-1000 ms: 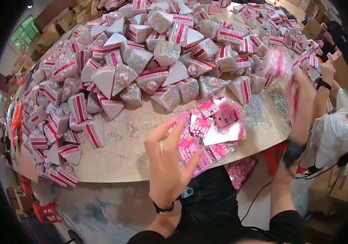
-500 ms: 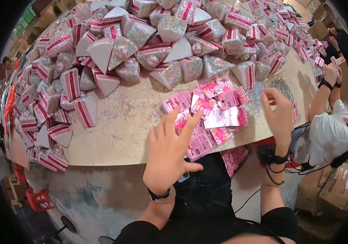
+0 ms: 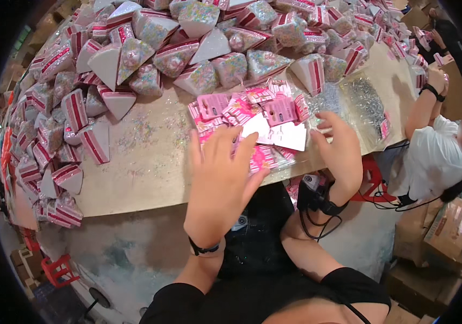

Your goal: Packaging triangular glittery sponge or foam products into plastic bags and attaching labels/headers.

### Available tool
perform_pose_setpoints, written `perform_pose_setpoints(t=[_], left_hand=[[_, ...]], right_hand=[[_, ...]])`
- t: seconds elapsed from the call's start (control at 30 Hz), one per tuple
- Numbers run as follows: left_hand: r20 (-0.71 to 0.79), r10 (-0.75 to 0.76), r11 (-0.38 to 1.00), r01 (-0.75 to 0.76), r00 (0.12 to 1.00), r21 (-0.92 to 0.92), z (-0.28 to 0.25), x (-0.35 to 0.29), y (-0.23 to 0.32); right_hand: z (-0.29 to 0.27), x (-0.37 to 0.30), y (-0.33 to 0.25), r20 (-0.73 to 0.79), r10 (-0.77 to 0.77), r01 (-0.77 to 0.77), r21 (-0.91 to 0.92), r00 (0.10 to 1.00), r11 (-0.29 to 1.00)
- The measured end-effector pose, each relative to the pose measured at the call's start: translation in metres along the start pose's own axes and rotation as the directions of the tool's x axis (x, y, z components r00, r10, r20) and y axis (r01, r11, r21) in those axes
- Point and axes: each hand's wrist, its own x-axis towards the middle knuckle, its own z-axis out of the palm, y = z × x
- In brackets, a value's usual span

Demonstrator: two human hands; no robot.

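A loose pile of pink and white printed cards (image 3: 281,112) lies near the table's front edge, some striped, a few showing blank white backs. My left hand (image 3: 217,181) is over the pile's near left side, palm down, fingers spread and nothing held; whether the fingertips touch the cards I cannot tell. At the pile's right side is my right hand (image 3: 341,154), fingers loosely bent and apart, nothing seen in it. Its thumb is close to a white card (image 3: 290,136). Beyond the cards lie many glittery cake-slice-shaped pieces (image 3: 231,69) with white sides, pink stripes and sprinkled tops.
Clear plastic with small silvery bits (image 3: 365,102) lies right of the cards. Loose sprinkles dot the table (image 3: 133,183). Another person in a white shirt (image 3: 439,146) works at the right, near cardboard boxes (image 3: 452,229). A red stool (image 3: 59,270) stands on the floor at left.
My right hand has come left and down to the pile's right side. My left hand stays over the cards, fingers still spread. The view has shifted slightly.
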Motion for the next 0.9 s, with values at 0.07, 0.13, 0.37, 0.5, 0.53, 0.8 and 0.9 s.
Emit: perform_pose_setpoints(t=[0.07,0.13,0.37,0.5,0.53,0.8,0.9], left_hand=[[0.086,0.007,0.999,-0.003,0.996,-0.048,0.009,-0.005,0.001],[0.116,-0.010,0.999,0.013,0.993,-0.033,0.009,-0.010,0.000],[0.138,-0.025,0.998,0.032,0.990,-0.046,0.009,-0.007,0.002],[0.067,-0.050,0.987,0.060,0.997,-0.147,0.019,-0.005,0.004],[0.077,-0.067,0.986,0.078,0.995,-0.147,0.021,-0.004,0.004],[-0.023,-0.285,0.957,0.286,0.958,0.042,0.024,0.010,0.002],[-0.087,-0.378,0.926,0.378,0.922,-0.018,0.030,0.015,0.007]], right_hand=[[0.000,0.003,-0.007,0.000,-0.044,0.044,0.092,0.999,0.995],[-0.003,-0.001,-0.024,-0.007,-0.058,0.058,0.144,0.998,0.988],[0.009,-0.010,-0.025,0.145,-0.018,-0.025,0.286,0.989,0.958],[0.007,-0.003,-0.023,0.031,-0.004,-0.004,0.264,1.000,0.965],[0.008,-0.002,-0.028,0.019,0.006,-0.011,0.286,1.000,0.958],[0.013,0.002,-0.035,-0.306,-0.201,0.307,0.352,0.931,0.884],[0.019,0.006,-0.036,-0.298,-0.309,0.412,0.404,0.903,0.817]])
